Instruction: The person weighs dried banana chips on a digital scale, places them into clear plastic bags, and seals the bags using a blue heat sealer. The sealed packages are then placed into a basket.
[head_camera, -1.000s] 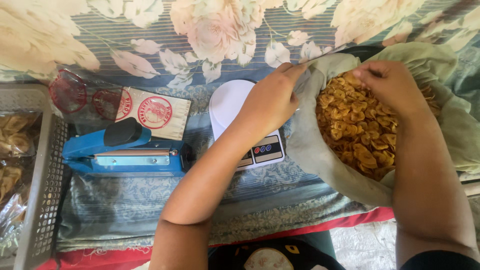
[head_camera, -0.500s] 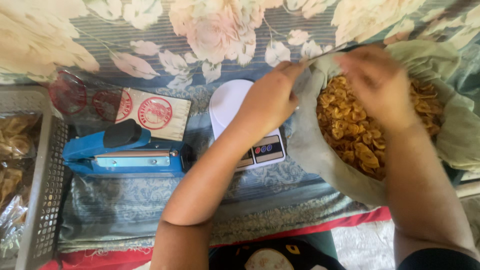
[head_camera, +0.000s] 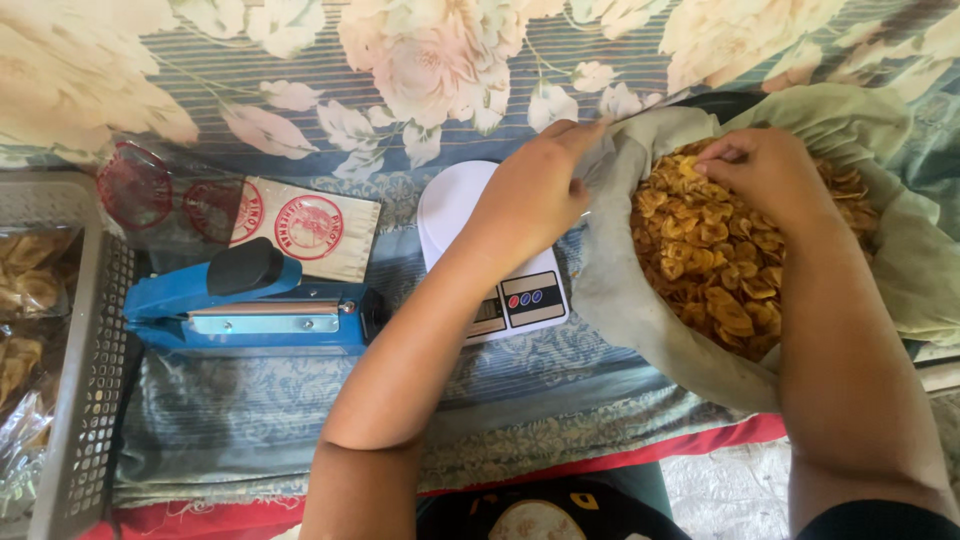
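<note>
On a floral cloth (head_camera: 300, 90) seen from above, a person's 2 bare hands work at a large pale-green sack (head_camera: 640, 310) full of golden fried chips (head_camera: 720, 260). The sack sits to the right, its mouth folded wide open and leaning toward the person.

The left hand (head_camera: 530, 195) pinches the sack's near rim, fingers closed on a fold of the thin material and holding the mouth open. The right hand (head_camera: 765, 170) rests on top of the chips at the far side of the opening, fingers curled down into the pile; whether it has chips in its grasp cannot be told.

Just left of the sack lies a white digital kitchen scale (head_camera: 490, 260), partly hidden under the left forearm. Further left are a blue heat sealer (head_camera: 250, 305), a stack of clear printed bags (head_camera: 300, 225), and a grey mesh basket (head_camera: 85, 400) holding bagged chips.

A likely risk: if the left hand's pinch slips, the soft rim could sag and chips spill onto the cloth and scale. A hard squeeze by the right hand could also crush the brittle chips.
</note>
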